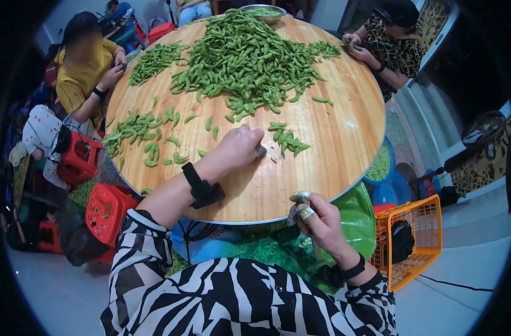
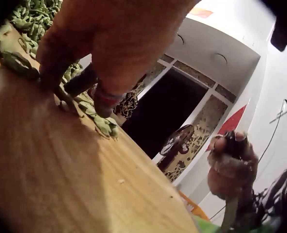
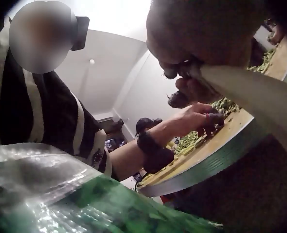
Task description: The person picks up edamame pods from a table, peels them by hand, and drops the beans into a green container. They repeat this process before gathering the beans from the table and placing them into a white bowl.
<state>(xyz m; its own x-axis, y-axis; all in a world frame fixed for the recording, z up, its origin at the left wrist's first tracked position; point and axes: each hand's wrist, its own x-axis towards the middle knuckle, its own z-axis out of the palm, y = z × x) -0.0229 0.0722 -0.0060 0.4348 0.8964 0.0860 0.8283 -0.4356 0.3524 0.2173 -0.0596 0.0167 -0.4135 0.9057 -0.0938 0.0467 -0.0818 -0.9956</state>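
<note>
Green pods (image 1: 250, 61) are heaped on a round wooden table (image 1: 334, 145), with smaller groups around. My left hand (image 1: 238, 150) is low over the tabletop, fingers bent downward beside a few pods (image 1: 289, 141). In the left wrist view its fingers (image 2: 104, 104) reach down among pods (image 2: 102, 125); whether they pinch one is hidden. Off the table's front edge, my right hand (image 1: 321, 223) has curled fingers with pale wraps on some tips. It grips a long pale object (image 3: 245, 87), which extends out of the hand in the right wrist view.
People sit at the left and right of the table. Red stools (image 1: 105, 215) are at the left. An orange crate (image 1: 415, 241) and blue tub (image 1: 391, 193) stand at the right. Green plastic (image 1: 353, 215) hangs beneath the front edge, and a metal bowl (image 1: 266, 18) sits at the back.
</note>
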